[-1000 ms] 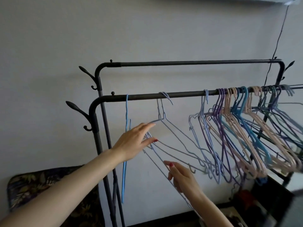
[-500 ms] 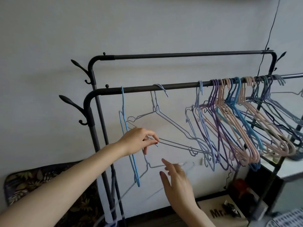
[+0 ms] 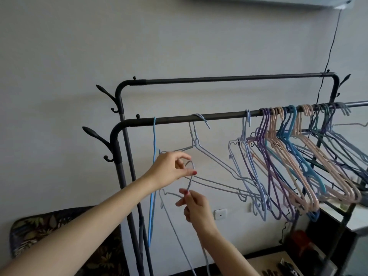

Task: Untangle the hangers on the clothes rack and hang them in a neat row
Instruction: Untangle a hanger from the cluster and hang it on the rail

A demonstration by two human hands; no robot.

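Two hands at work under front rail (image 3: 219, 116) of black clothes rack (image 3: 229, 78). Left hand (image 3: 169, 170): thumb and forefinger pinched on hook of loose pale hanger (image 3: 190, 177), other fingers curled. Right hand (image 3: 196, 208) just below, fingers (image 3: 184, 193) gripping that hanger's neck; body of it trailing down past right forearm. Behind hands, grey wire hanger (image 3: 209, 158) hooked on rail, tilted, lower bar passing behind loose hook; touching or not, cannot tell. Left of it, blue hanger (image 3: 153, 176) hung edge-on, straight down. Further right, bunch of hangers (image 3: 298, 156), lilac, purple, pink, blue, grey, crowded and overlapping on same rail. Back rail bare. Patterned cushion (image 3: 59, 236) lower left, wall socket (image 3: 220, 214) behind.
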